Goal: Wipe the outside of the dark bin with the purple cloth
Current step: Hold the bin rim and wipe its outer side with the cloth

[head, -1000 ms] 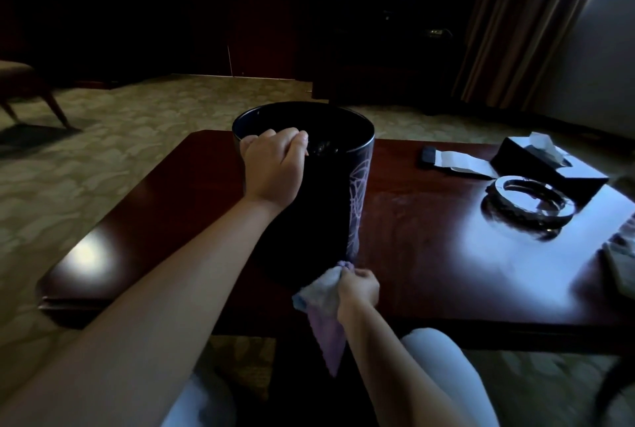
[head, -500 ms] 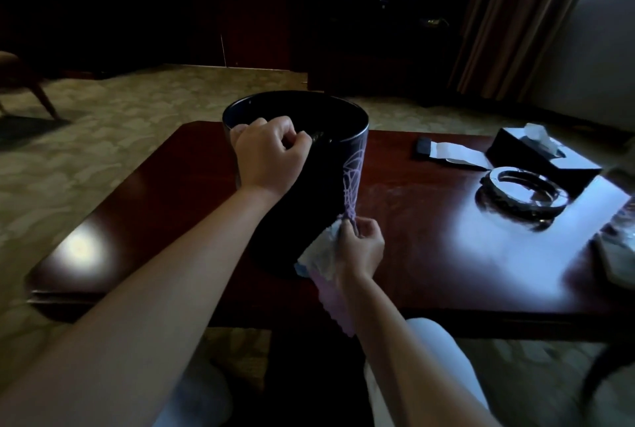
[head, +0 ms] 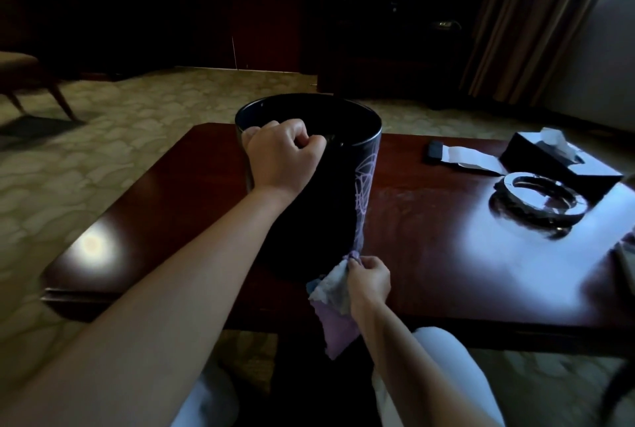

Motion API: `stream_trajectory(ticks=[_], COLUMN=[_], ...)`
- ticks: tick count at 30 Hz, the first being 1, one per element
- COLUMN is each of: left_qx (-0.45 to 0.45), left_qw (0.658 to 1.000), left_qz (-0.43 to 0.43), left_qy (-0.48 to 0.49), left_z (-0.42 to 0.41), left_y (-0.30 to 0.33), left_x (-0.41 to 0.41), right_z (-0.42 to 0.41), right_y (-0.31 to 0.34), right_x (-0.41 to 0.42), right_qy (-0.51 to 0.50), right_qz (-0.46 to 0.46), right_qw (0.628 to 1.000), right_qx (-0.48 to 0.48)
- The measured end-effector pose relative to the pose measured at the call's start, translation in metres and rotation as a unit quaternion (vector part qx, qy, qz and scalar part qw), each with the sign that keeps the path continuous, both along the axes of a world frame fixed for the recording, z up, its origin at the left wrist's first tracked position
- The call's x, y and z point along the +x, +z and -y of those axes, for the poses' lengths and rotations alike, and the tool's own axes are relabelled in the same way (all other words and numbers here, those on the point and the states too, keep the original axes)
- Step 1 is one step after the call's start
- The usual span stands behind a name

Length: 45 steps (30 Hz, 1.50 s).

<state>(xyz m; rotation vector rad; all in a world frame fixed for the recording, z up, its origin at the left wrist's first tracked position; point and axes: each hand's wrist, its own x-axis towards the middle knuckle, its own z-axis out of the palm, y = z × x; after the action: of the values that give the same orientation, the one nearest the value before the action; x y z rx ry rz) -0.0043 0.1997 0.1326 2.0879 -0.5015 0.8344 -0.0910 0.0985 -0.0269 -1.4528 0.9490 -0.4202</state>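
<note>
The dark bin (head: 309, 186) is stood upright on the glossy wooden table (head: 446, 255) and is steadied at its near rim by the left hand (head: 281, 158), whose fingers are curled over the edge. The purple cloth (head: 331, 303) is pinched by the right hand (head: 369, 279) and pressed against the bin's lower right side, with its tail hung below the table edge. The bin could be tipped or slid if the rim grip were loosened under hard wiping. No readable writing is seen; only pale line patterns are visible on the bin.
</note>
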Motion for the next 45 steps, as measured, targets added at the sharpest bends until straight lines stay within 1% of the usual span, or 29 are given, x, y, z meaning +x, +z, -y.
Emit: stream_trajectory(ticks=[3, 4, 6, 8, 12, 13, 14, 16, 17, 19, 22, 25, 28, 32, 35, 40, 45], left_qx=[-0.023, -0.030, -0.030, -0.016, 0.001, 0.015, 0.039, 0.084, 0.090, 0.078, 0.032, -0.009, -0.033, -0.033, -0.026, -0.030, -0.031], left_qw=[0.999, 0.998, 0.996, 0.996, 0.995, 0.995, 0.997, 0.996, 0.993, 0.994, 0.996, 0.997, 0.998, 0.999, 0.999, 0.998, 0.998], left_qz=[-0.003, -0.003, -0.010, -0.017, -0.008, -0.005, 0.003, 0.035, 0.039, 0.016, -0.019, -0.015, 0.002, 0.019, 0.015, -0.001, 0.001], left_qy=[-0.035, -0.055, -0.080, -0.084, -0.099, -0.094, -0.069, 0.027, 0.059, 0.080, 0.085, 0.080, 0.050, 0.039, 0.045, 0.055, 0.051], left_z=[-0.005, -0.007, -0.011, -0.012, -0.017, -0.017, -0.016, -0.010, -0.006, 0.005, 0.016, 0.020, 0.019, 0.017, 0.018, 0.018, 0.019], left_y=[0.002, 0.002, 0.004, 0.006, 0.007, 0.008, 0.008, 0.008, 0.007, 0.004, 0.001, -0.003, -0.005, -0.007, -0.006, -0.006, -0.006], left_x=[0.004, 0.006, 0.009, 0.010, 0.011, 0.010, 0.008, 0.000, -0.004, -0.012, -0.021, -0.021, -0.017, -0.013, -0.011, -0.012, -0.011], right_z=[-0.006, -0.009, -0.012, -0.009, -0.005, -0.005, -0.006, -0.011, -0.013, -0.017, -0.012, -0.001, 0.002, 0.005, 0.008, 0.013, 0.018], right_y=[0.004, 0.003, -0.002, -0.007, -0.008, -0.008, -0.009, -0.010, -0.010, -0.011, -0.008, -0.004, -0.005, -0.004, -0.002, 0.000, -0.002], right_x=[-0.002, -0.004, -0.008, -0.009, -0.016, -0.019, -0.022, -0.025, -0.026, -0.027, -0.026, -0.022, -0.019, -0.014, -0.008, -0.002, 0.003], right_qy=[-0.019, -0.014, 0.003, 0.019, 0.047, 0.052, 0.054, 0.056, 0.058, 0.065, 0.084, 0.091, 0.083, 0.062, 0.045, 0.032, 0.018], right_qz=[0.063, 0.064, 0.023, -0.016, -0.028, -0.026, -0.023, -0.018, -0.020, -0.019, -0.028, -0.056, -0.066, -0.068, -0.072, -0.085, -0.093], right_qw=[0.997, 0.997, 1.000, 1.000, 0.998, 0.998, 0.998, 0.998, 0.997, 0.995, 0.993, 0.990, 0.990, 0.994, 0.996, 0.995, 0.995], right_qx=[-0.034, -0.036, -0.013, 0.003, 0.003, -0.004, -0.013, -0.028, -0.039, -0.067, -0.081, -0.094, -0.090, -0.056, -0.037, -0.033, -0.030])
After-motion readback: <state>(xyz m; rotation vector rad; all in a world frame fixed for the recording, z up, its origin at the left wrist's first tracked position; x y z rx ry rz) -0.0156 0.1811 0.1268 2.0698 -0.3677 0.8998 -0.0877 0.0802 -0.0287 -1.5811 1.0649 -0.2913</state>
